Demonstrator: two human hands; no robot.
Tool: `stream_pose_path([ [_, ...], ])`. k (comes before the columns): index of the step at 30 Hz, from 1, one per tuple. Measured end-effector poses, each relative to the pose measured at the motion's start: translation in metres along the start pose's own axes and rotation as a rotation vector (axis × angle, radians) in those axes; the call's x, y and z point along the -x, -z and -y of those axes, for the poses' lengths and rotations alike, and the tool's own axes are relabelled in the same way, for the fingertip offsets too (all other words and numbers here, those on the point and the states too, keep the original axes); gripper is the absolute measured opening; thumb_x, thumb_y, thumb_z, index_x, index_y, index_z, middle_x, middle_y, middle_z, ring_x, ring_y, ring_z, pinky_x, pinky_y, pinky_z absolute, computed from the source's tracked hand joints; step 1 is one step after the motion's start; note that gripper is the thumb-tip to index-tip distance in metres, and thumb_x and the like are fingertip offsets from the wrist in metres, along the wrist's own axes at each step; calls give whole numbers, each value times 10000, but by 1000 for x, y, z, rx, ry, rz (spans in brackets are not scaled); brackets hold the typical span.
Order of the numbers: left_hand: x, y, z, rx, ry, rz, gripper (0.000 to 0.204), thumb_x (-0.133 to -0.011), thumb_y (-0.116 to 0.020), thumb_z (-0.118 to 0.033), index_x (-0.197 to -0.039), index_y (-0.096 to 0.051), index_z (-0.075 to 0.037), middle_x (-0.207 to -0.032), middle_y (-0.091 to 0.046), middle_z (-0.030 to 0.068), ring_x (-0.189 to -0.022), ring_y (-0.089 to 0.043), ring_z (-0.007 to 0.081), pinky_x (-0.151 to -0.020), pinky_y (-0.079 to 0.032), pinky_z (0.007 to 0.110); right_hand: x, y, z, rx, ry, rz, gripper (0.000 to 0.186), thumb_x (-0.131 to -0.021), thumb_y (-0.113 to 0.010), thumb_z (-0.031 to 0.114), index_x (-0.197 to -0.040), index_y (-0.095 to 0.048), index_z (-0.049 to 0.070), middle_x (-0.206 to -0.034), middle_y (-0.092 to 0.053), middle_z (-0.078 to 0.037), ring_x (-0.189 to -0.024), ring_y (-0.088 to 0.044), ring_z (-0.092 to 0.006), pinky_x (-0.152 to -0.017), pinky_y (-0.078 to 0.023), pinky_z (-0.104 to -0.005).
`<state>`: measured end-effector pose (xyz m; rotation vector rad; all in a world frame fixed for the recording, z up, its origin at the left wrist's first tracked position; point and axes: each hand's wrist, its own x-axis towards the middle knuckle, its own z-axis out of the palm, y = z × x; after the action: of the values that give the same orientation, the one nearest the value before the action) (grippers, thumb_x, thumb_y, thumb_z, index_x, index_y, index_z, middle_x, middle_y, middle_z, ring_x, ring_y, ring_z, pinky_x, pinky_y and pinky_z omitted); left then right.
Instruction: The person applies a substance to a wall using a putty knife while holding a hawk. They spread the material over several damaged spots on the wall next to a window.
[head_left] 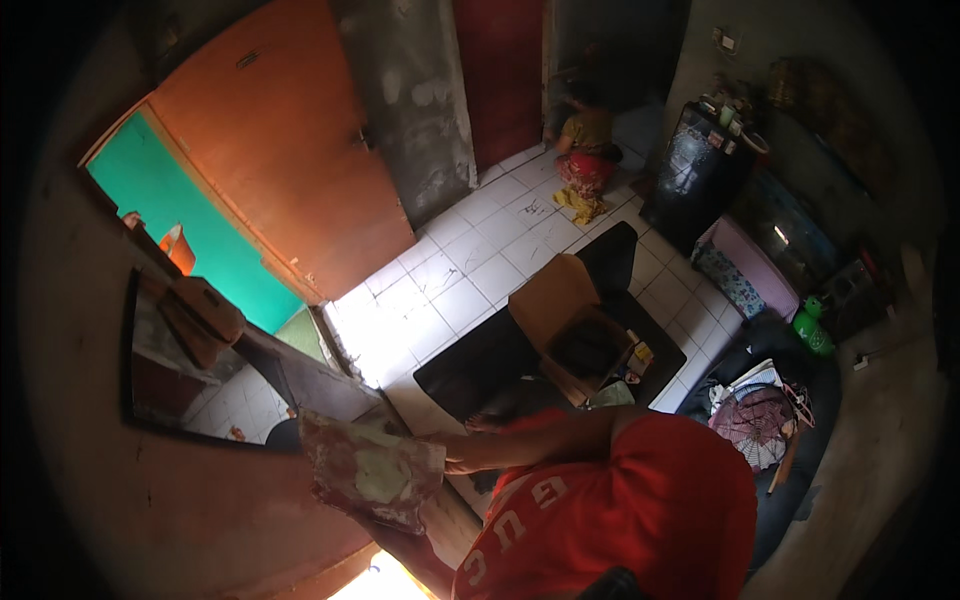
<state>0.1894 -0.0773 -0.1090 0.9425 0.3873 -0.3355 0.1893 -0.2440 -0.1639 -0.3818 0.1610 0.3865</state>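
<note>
In front of me, at the lower left, is a worn, flat rectangular piece (375,472), reddish brown with a pale patch and ragged edges. I cannot make out its material. My right hand (457,455) reaches across from the red sleeve and grips its right edge, fingers closed. A dark shape below the piece may be my left arm; the left hand is hidden. Beyond my right forearm, an open cardboard box (553,305) with a dark inside stands on a black mat (480,370). Small packets (640,355) lie by the box.
A mirror (200,375) hangs on the left wall, near an orange door (270,140). Another person (587,150) crouches at the back beside a yellow cloth (582,205). On the right are a black refrigerator (690,165), a green gas cylinder (813,328) and a fan guard (752,425).
</note>
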Motion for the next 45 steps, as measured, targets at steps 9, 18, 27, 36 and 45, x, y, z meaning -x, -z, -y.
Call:
stream_pose_path([
  [9,-28,-41,12,-51,54,-25,572,-947,-350,-397,-1394,-238,-60,-1376,-342,156,-1245,-371,273,-1016,-346,400,-5,18,48,28,62,1,336,-875,-577,218,-1170,-530,64,-1116,-569,-19,-1015,-543,-116,-861,-453,-293],
  [18,-48,-123,-37,-77,-145,-334,578,-949,-345,-403,-1400,-226,-63,-1385,-331,159,-1255,-360,270,-1019,-342,400,-56,13,90,252,-199,119,305,-863,-596,211,-1111,-563,36,-973,-606,-25,-914,-555,-89,-767,-451,-257],
  [27,-93,-27,-21,-1256,-667,-655,839,-826,-581,-464,-1395,-185,10,-1382,-350,157,-1212,-419,277,-1006,-346,363,-100,280,143,1465,-79,-508,163,-764,-582,130,-901,-639,61,-875,-624,-169,-821,-615,-319,-750,-489,-360],
  [36,-212,-54,-24,-323,-295,-367,528,-968,-310,-354,-1419,-184,-110,-1458,-180,149,-1344,-183,289,-1052,-327,337,-153,484,197,1983,-20,-1058,289,-827,-563,329,-995,-601,98,-1034,-579,-140,-965,-532,-337,-871,-401,-440],
  [45,-371,-38,0,-742,-381,-170,638,-960,-284,-445,-1387,-203,22,-1390,-314,170,-1255,-345,243,-1026,-292,324,-179,455,178,2232,406,-1281,202,-860,-505,294,-932,-634,155,-901,-642,-6,-861,-563,-226,-856,-348,-369],
])
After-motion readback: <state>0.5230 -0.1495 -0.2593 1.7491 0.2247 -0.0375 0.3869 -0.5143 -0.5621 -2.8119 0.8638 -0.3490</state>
